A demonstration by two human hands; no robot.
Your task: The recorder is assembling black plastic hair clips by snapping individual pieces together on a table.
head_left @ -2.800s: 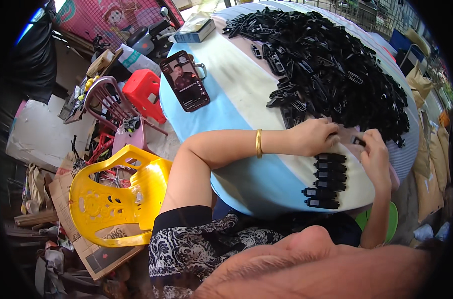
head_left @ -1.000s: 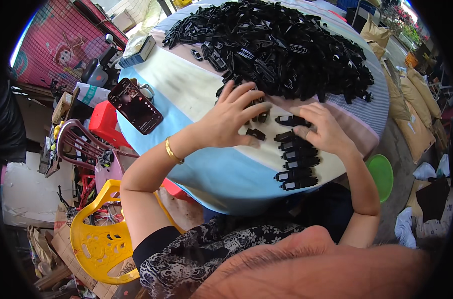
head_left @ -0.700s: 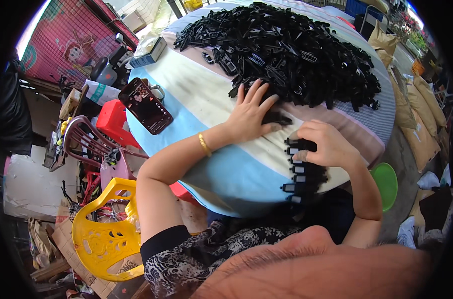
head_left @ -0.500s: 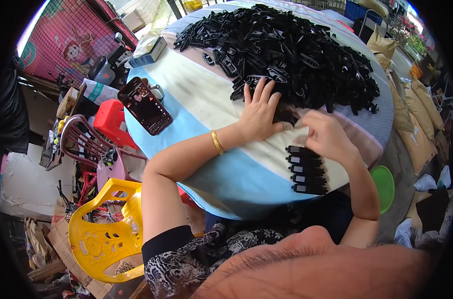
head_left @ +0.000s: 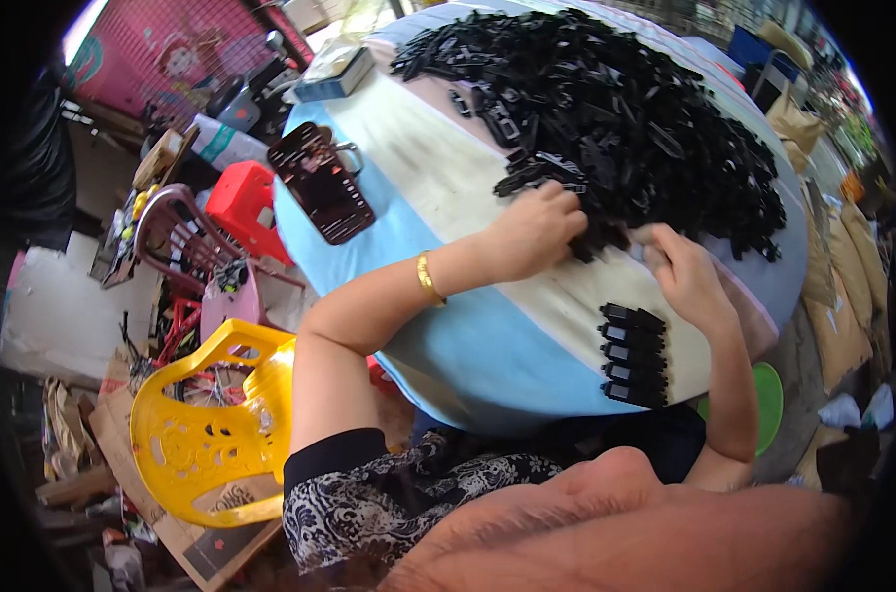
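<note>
You are digging your left hand (head_left: 532, 232), fingers curled shut on black plastic clips, into the near edge of the clip heap (head_left: 625, 128) while your right hand (head_left: 686, 276), grip unreadable, is hovering above the aligned row (head_left: 633, 355), risking dragging loose pieces onto it.

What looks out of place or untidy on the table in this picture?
Nothing looks damaged or spilled. The black plastic pieces lie in a loose, jumbled heap where both hands work, unlike the neat row of stacked pieces near the table's edge. The dark tray overhangs the left rim of the table.
</note>
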